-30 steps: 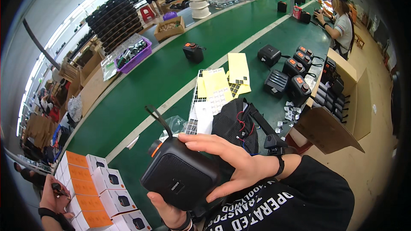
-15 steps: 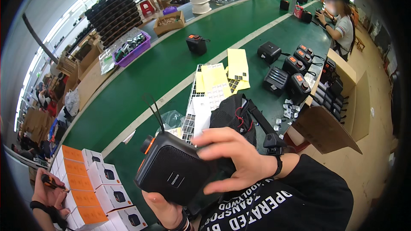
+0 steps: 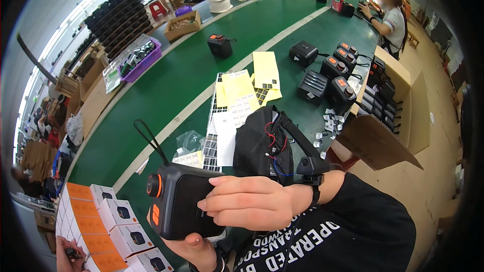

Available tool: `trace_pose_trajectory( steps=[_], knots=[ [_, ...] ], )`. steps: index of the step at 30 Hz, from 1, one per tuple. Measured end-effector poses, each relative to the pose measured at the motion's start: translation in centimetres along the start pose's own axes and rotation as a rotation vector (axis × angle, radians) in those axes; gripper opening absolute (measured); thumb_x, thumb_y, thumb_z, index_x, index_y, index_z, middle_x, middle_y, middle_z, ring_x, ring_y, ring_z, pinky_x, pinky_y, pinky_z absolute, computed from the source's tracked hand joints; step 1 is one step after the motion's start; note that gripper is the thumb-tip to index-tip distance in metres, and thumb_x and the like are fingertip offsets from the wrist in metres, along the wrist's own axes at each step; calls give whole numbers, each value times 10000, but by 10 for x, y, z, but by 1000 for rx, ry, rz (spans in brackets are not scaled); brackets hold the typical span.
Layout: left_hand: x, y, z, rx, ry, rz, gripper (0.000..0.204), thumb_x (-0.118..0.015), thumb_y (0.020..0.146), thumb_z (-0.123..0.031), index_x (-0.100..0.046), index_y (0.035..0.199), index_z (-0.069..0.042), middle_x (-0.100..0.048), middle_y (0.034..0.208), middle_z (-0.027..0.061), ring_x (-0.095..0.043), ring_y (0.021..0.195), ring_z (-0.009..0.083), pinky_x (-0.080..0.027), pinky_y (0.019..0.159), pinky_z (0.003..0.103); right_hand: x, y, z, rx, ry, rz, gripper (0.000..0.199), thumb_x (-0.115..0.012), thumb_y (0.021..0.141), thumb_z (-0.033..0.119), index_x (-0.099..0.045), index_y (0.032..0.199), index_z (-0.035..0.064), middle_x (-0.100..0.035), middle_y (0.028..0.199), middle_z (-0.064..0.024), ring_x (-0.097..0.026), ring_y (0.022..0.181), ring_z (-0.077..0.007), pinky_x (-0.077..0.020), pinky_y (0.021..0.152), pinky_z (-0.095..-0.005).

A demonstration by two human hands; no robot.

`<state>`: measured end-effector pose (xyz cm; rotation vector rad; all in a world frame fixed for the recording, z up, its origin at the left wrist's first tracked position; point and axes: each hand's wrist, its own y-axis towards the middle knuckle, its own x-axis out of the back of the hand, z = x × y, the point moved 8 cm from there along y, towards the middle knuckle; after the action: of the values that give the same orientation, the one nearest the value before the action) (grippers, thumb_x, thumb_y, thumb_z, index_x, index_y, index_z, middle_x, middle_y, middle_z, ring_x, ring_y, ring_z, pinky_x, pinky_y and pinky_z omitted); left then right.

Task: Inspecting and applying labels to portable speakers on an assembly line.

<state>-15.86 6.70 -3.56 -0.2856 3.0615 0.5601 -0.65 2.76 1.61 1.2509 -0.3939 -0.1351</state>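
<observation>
While left fingers (image 3: 193, 241) cup the speaker's (image 3: 184, 195) edge near cartons (image 3: 130, 241), right fingers (image 3: 238, 201) stretch across.

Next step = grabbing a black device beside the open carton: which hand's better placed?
Right hand, probably: it lies nearer the devices by the carton, fingers extended across the front of the held device. The left hand holds that device from below.
</observation>
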Motion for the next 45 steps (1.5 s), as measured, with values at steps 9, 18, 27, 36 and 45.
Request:
trace_pose_trajectory(
  steps=[9,18,27,36,45],
  knots=[
    [2,0,10,-27,-36,68,901,-525,765,-657,-349,1218,102,-511,1102,168,-556,958,215,-475,788,301,-1,6,-23,-270,322,-6,214,-651,706,-84,-556,863,25,-623,917,-115,-606,822,-235,-451,900,-445],
    [0,2,19,-1,-157,174,768,-461,860,-573,-363,1243,87,-519,1144,175,-567,990,229,-490,805,311,3,9,-14,-148,7,-36,264,-701,708,-2,-631,962,11,-572,1072,-145,-565,942,-236,-456,885,-423],
    [-10,-2,28,179,-336,297,666,-414,906,-520,-387,1244,53,-527,1168,150,-569,1008,217,-481,855,324,3,12,-37,-362,238,91,182,-744,673,45,-667,837,54,-549,923,-61,-508,838,-193,-434,723,-278],
    [-30,3,17,347,-452,364,795,-424,867,-586,-352,1275,92,-512,1194,191,-541,1072,256,-432,923,359,4,15,-42,-479,356,122,118,-730,710,71,-669,811,70,-510,917,-37,-444,843,-165,-371,711,-260],
    [-27,1,22,328,-408,387,747,-409,889,-557,-367,1262,89,-509,1204,188,-538,1077,248,-436,919,352,3,15,-42,-478,242,136,115,-744,696,104,-683,793,99,-508,886,-15,-421,822,-156,-352,700,-246]
  ],
)
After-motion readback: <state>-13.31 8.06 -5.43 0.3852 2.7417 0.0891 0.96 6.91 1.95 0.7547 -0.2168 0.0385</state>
